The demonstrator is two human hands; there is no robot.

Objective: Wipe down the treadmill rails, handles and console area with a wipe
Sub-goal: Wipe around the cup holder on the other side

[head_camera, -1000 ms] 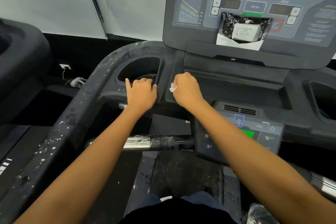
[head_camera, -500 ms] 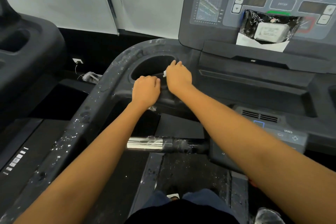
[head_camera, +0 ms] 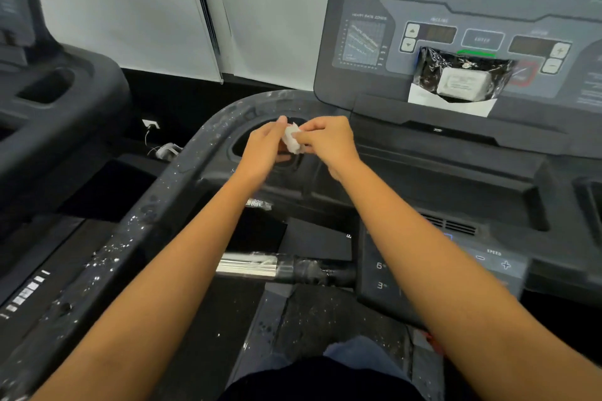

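A small white wipe (head_camera: 291,138) is pinched between my left hand (head_camera: 264,148) and my right hand (head_camera: 327,143), both raised above the left cup holder (head_camera: 247,148) of the treadmill. The left rail (head_camera: 136,225) curves from the cup holder down to the lower left and is speckled with white flecks. The console (head_camera: 456,26) with its buttons rises at the upper right. A chrome and black handle (head_camera: 277,267) runs crosswise below my forearms.
A black wipes packet (head_camera: 459,78) leans on the console ledge. A lower control panel (head_camera: 488,262) with speed buttons sits at the right. Another treadmill (head_camera: 49,114) stands to the left. A wall socket (head_camera: 150,124) with a cable is on the far wall.
Both hands have lifted off the cup holder's rim and come together, and the left hand now also grips the wipe. The view has shifted left and closer.
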